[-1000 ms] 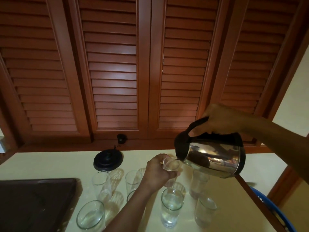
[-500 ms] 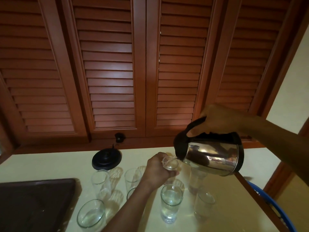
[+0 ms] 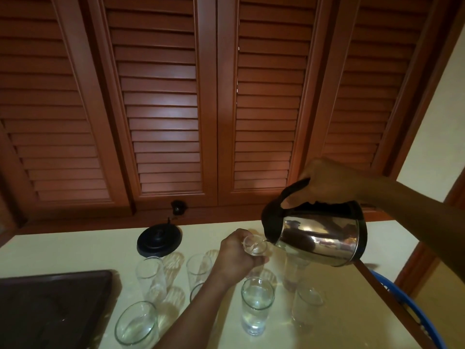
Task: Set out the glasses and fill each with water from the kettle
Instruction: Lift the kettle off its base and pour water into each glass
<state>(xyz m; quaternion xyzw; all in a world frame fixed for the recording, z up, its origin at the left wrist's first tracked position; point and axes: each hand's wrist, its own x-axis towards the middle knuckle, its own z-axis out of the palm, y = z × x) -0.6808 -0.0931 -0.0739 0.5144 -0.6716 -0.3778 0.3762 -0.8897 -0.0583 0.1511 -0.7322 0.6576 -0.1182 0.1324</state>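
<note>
- Left hand (image 3: 236, 258): fingers curled round a held glass (image 3: 254, 246), raised above the table (image 3: 75, 250), mouth turned toward the kettle.
- Right hand (image 3: 327, 182): wrapped round the black handle of the steel kettle (image 3: 319, 238), which is tilted left with its spout at the glass rim.
- Water level in the held glass: cannot tell.
- Centre glass (image 3: 257, 308) stands upright below the left hand and holds water.
- Other glasses stand around it, among them a front-left glass (image 3: 137, 323) and a right glass (image 3: 305, 306).
- Black kettle base (image 3: 159, 241) sits at the back of the table; dark tray (image 3: 50, 306) lies at the left.
- Louvred shutters (image 3: 163, 96) lie behind.
</note>
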